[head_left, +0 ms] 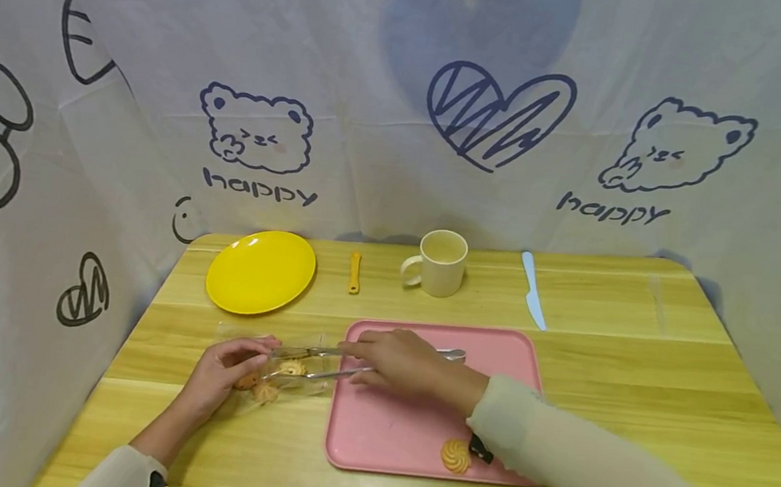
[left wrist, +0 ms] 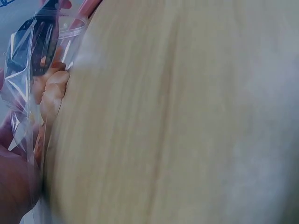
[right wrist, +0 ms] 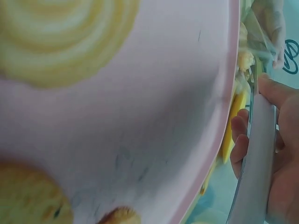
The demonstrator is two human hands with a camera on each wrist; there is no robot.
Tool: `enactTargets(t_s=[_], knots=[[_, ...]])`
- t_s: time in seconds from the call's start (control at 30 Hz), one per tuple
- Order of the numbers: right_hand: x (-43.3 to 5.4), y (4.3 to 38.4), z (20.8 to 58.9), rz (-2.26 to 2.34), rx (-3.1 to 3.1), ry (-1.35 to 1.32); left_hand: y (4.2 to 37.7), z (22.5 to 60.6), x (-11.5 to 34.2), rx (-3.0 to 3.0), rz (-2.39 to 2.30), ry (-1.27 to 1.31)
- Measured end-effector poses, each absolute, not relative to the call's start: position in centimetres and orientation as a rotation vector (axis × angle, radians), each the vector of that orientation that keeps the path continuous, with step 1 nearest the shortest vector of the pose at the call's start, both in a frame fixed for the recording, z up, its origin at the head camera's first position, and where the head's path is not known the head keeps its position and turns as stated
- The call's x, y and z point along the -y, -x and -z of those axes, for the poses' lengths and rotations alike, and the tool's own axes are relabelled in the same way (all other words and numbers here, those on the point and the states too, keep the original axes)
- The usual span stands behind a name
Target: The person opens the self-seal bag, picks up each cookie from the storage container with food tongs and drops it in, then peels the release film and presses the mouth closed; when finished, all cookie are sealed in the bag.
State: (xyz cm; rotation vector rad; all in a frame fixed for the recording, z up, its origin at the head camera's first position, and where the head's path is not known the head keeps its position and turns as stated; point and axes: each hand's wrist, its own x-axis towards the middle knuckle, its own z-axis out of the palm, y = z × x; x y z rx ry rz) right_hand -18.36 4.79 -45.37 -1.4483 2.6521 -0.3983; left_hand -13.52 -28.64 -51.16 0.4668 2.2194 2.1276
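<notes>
My left hand [head_left: 220, 373] grips a clear plastic bag [head_left: 313, 389] lying on the table left of the pink tray [head_left: 385, 444]. Several cookies lie in the bag, among them a pale piped cookie [head_left: 291, 369]. My right hand [head_left: 406, 364] holds metal tongs [right wrist: 259, 163] above the tray's left side. The tongs' tips reach into the bag beside that piped cookie; I cannot tell whether they touch it. A swirl cookie [head_left: 456, 456] rests on the tray near its front edge. More cookies [right wrist: 30, 198] on the tray show in the right wrist view, hidden by my arm in the head view.
At the back left stands a yellow plate [head_left: 261, 272], with a small orange handle-like piece [head_left: 354, 273] to its right. A cream mug [head_left: 442, 264] and a light blue knife [head_left: 534, 290] stand along the back. Printed white cloth [head_left: 372, 153] surrounds the wooden table [head_left: 649, 385].
</notes>
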Motion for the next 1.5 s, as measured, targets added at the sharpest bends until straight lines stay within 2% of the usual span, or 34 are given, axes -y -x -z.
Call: enactTargets(t_s=[0.37,0.83,1.13,1.5], knots=[[-3.6,17.9,45.5,0.428,-2.633,1.343,13.4,51.0,28.2,-2.25,-2.157,-0.451],[-2.5,17.6,46.1,0.381,-2.65,1.379,13.4,50.5,27.2,-2.236,-2.146,-0.423],[-4.8,17.7,46.2,0.425,-2.651,1.304,13.4,50.7,27.3,-2.221,-2.172,-0.449],[-10.1,16.7,45.3,0.536,-2.657,1.256,13.4,51.0,27.3,-2.235,-2.146,-0.423]])
